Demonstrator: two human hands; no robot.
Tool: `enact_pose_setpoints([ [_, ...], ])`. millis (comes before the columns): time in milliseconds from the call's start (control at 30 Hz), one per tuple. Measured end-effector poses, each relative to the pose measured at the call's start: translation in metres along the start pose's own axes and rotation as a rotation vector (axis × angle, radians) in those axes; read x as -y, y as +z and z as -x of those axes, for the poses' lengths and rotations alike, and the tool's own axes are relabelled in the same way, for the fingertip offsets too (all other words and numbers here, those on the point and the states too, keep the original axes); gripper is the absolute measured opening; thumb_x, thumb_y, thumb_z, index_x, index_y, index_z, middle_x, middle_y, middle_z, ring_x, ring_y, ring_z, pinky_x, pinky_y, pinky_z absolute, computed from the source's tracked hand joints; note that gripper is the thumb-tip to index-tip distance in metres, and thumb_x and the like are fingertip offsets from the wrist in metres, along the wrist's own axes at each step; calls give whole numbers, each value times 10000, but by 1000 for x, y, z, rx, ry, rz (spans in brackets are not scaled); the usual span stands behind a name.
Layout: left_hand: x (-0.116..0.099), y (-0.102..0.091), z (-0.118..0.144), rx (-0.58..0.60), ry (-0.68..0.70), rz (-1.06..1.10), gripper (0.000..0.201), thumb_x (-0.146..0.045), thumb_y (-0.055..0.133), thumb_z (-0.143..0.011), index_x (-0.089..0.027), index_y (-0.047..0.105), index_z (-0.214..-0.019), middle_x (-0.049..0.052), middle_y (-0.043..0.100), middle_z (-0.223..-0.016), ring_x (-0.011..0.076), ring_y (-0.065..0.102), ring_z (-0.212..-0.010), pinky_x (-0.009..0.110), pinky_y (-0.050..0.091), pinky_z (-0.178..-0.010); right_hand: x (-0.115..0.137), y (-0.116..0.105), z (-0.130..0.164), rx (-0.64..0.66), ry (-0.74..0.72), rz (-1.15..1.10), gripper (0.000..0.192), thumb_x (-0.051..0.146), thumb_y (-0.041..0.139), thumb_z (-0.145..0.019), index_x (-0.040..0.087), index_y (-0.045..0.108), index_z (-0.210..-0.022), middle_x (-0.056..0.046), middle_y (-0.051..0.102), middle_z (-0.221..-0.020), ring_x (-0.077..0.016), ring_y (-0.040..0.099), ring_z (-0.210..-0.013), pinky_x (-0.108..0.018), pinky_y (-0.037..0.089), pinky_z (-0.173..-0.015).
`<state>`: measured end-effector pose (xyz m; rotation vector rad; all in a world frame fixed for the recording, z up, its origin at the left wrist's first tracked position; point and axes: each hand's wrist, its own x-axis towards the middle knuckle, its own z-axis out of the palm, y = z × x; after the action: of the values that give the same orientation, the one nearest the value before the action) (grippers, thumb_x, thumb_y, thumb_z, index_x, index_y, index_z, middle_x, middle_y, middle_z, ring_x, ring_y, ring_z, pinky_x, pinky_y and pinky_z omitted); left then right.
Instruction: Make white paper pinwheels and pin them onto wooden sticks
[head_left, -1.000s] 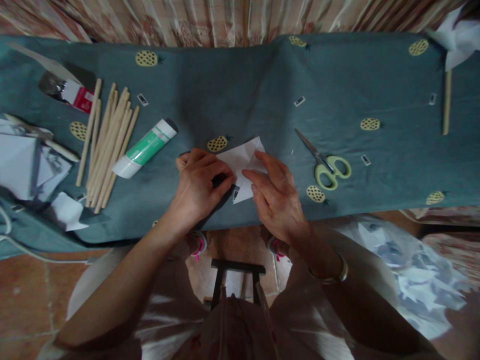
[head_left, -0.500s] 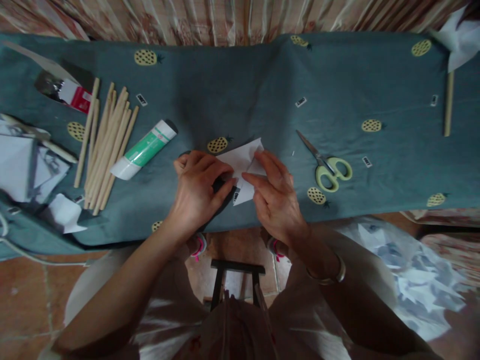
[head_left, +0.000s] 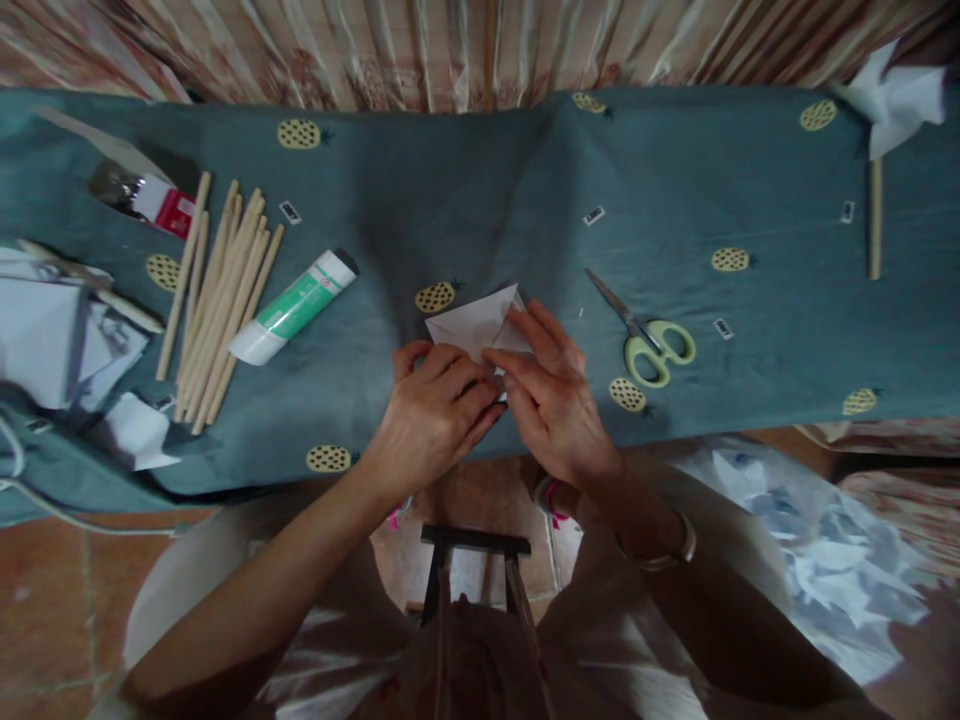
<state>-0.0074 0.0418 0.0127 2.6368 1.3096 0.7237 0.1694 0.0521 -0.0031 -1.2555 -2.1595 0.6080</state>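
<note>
Between my two hands lies a white piece of paper (head_left: pixel 472 320) with creases and cut edges, close to the table's near edge. My left hand (head_left: pixel 435 405) covers its lower left part, fingers bent together on the paper. My right hand (head_left: pixel 555 390) pinches the paper's right side, with fingertips on a corner near the middle. The paper's lower part is mostly hidden under the fingers. To the right of my right hand rest scissors (head_left: pixel 646 340) with light green handles, blades slightly apart.
Left on the green cloth (head_left: pixel 465 200) are a white-and-green tube (head_left: pixel 296 308), several wooden sticks (head_left: pixel 225 310), an opened box (head_left: pixel 176 210) and white papers (head_left: pixel 37 335). A paper pinwheel (head_left: pixel 892 100) on a stick is far right. A plastic bag (head_left: pixel 832 570) of white paper shapes stands below right.
My left hand has moved right and nearer my body, from the paper's left edge to its lower part. My right hand stays on the paper's right side.
</note>
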Motion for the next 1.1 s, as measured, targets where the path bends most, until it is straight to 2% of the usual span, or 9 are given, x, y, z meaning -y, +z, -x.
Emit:
enact_pose_setpoints([
  [167,-3,-1,2,8,13,-38,105,-214,584,-920,-189,685,-932,23,729,-883,199,619,-848,433,406,-879,-6,-16,-2,-24,78,-136,330,174,444,-934,198,623,-1210,-105,527,-1424,-257,375,-1425,-501,330,-1169],
  [367,-5,-2,4,15,25,-60,138,-193,550,-932,-186,686,-956,34,730,-898,189,624,-820,430,416,-884,-10,-26,5,-39,87,-112,333,179,462,-920,228,625,-1206,-99,556,-1395,-257,514,-1311,-515,408,-1114],
  [633,-3,-6,7,22,16,-61,166,-176,513,-936,-157,669,-882,50,711,-843,193,609,-780,413,408,-867,-5,-28,19,-14,34,-87,420,152,601,-823,255,597,-1230,-93,513,-1444,-263,498,-1333,-502,426,-1112],
  [867,-1,-12,14,34,81,-36,130,-169,530,-921,-166,660,-932,39,709,-854,182,619,-782,392,433,-853,-8,-33,22,-28,85,-219,129,200,610,-881,250,690,-968,-60,600,-1355,-239,566,-1266,-477,465,-1075],
  [1000,-2,-14,16,67,79,-51,128,-189,533,-911,-175,660,-923,41,717,-867,197,633,-805,392,446,-839,-7,-32,20,-4,123,-257,119,231,603,-898,240,711,-945,-63,618,-1336,-239,585,-1245,-471,475,-1060],
  [1100,-5,-13,17,48,62,-17,128,-205,545,-903,-167,662,-940,55,721,-889,212,638,-829,404,455,-831,-6,-29,17,-5,117,-236,128,241,596,-903,237,720,-935,-70,617,-1335,-238,578,-1248,-465,471,-1061],
])
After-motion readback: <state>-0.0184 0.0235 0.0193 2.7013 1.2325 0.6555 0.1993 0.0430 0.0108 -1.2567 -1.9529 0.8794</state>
